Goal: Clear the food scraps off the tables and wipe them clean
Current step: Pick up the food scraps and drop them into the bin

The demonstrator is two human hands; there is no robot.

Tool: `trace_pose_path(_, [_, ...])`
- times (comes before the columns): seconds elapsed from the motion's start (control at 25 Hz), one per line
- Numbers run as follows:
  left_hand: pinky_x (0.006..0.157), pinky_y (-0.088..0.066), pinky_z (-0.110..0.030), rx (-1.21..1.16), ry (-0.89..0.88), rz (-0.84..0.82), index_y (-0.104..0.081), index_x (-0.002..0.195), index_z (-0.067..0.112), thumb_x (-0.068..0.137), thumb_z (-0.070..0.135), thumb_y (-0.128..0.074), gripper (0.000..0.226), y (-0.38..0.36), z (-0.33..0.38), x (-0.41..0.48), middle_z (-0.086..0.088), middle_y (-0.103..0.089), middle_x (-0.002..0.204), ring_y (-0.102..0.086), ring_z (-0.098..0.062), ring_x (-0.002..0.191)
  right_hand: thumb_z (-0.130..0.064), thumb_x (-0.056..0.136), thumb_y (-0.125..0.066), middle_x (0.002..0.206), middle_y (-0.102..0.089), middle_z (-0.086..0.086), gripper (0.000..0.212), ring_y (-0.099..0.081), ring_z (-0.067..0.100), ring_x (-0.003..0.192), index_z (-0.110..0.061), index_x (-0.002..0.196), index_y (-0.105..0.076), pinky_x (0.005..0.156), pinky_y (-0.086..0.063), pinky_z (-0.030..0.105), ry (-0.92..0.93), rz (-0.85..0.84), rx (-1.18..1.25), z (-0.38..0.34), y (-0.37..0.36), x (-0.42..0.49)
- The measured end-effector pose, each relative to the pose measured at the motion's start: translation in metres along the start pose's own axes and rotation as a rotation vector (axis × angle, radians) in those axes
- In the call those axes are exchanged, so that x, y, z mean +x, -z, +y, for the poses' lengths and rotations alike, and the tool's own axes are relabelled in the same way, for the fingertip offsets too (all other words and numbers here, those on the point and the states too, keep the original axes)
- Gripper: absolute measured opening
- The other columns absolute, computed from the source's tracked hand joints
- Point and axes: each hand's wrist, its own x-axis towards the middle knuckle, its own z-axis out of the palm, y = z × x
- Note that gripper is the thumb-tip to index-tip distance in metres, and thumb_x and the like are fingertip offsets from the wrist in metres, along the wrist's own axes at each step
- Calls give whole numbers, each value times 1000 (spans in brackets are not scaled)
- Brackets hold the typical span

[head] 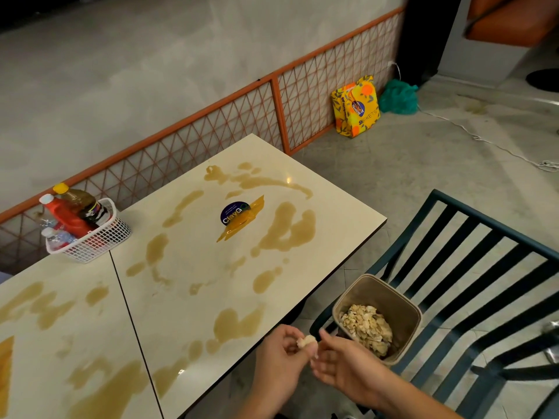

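Pinching a pale, crumbly scrap [308, 342] in the curled fingertips of the left hand [279, 356], just past the near right edge of the tabletop [193, 255]. Holding the right hand [343, 365] loosely open beside it, palm up, fingers relaxed, thumb close to the scrap, gripping nothing as far as can be told.

Risking, by the look of it, crumbs falling to the floor [408, 164]: hovering over the gap between the tabletop's edge and the tan tub [390, 293], not yet over the tub's mouth, and squeezing something that looks ready to break apart. Risking a knock to the tub as well, perched as it is on the slatted seat of the dark chair [484, 261] just beside the right hand; tipping it probably meaning the heap of scraps [366, 328] inside going over. Possibly dragging a forearm through the brown spills [287, 232], with one pool lying at the near edge, close to the left hand.

Sitting in the left fingertips, then, touching that hand and near the right thumb, with the tub just to the right of both. Spreading farther out across the tabletop, more spills around a round dark sticker [234, 211] at its middle; standing at the far left corner, a white basket [96, 241] of bottles [68, 213]; adjoining on the left, a second tabletop [72, 309], equally stained and not yet wiped.
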Motion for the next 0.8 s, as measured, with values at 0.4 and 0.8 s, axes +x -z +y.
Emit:
trace_pose_path(0.4, [88,-51,-13,270,-375,-127,-79,99,37,83,18,-73,24,-5,18,14,27,-72,96,-66,9,96,-7,83,-72,82,-68,27,25,-66,24,64,14,96,-69,59,-59,29,300,70,-39,-11,-2,-3])
trace_pose_path(0.8, [68,-54,-19,106,-190,-67,-81,77,23,74,15,-86,10,7,21,22,8,-76,74,-70,-5,70,-10,88,-72,94,-70,27,27,-69,27,79,12,103,-72,70,-59,31,289,-64,-194,-10,2,1])
